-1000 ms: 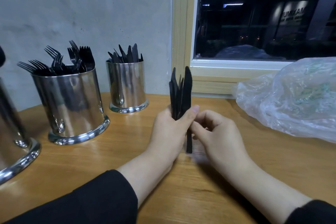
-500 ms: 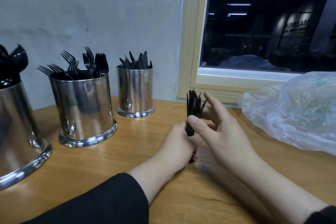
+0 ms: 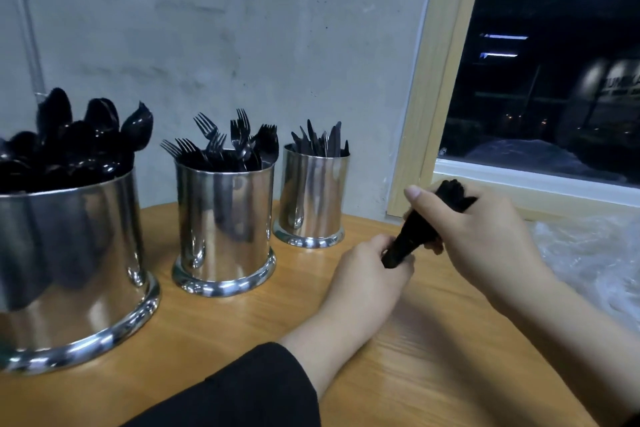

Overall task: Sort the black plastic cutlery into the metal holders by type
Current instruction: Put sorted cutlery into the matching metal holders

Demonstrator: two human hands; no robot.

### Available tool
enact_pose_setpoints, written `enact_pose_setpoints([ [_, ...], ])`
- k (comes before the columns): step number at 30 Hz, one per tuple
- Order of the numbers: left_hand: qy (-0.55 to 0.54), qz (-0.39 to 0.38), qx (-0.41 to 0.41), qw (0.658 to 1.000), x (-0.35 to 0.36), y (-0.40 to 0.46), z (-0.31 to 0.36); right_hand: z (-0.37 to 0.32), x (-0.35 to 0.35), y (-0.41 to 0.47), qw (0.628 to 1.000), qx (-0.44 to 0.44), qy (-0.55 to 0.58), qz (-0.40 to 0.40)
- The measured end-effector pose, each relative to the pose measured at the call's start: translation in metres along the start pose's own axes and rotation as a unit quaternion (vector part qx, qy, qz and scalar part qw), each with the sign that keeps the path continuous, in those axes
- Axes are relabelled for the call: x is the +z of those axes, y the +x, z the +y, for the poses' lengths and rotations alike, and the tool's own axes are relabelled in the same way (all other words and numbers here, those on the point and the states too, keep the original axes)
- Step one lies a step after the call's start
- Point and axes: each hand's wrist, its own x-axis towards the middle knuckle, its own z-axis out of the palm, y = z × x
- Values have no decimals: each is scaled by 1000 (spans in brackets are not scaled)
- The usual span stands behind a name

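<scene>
Now our left hand (image 3: 367,267) and right hand (image 3: 478,229) both gripping one knife bundle (image 3: 412,236), three holders (image 3: 225,225) left of them

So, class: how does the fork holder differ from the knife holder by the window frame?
The fork holder is wider than the knife holder and stands nearer the camera. Its forks splay outward, tines up; the knives stand closer together, blades up. Both are shiny metal cylinders with flared bases, upright on the wooden table.

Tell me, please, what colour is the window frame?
Light, pale wood window frame, seen best in the head view.
</scene>
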Motion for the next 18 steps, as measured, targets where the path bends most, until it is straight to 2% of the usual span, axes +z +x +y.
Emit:
enact_pose_setpoints([
  [6,15,67,20,997,-37,24,-17,-15,24,35,995,-8,-16,-93],
  [8,8,83,28,996,-42,29,-20,-17,31,46,995,-23,-6,-97],
  [12,-29,116,68,990,-48,43,-17,-26,36,76,998,-51,-3,-41],
  [15,9,177,128,976,-56,60,-17,-37,24,110,996,-80,16,45],
  [18,59,229,118,964,-62,77,-18,-46,16,146,989,-108,22,98],
])
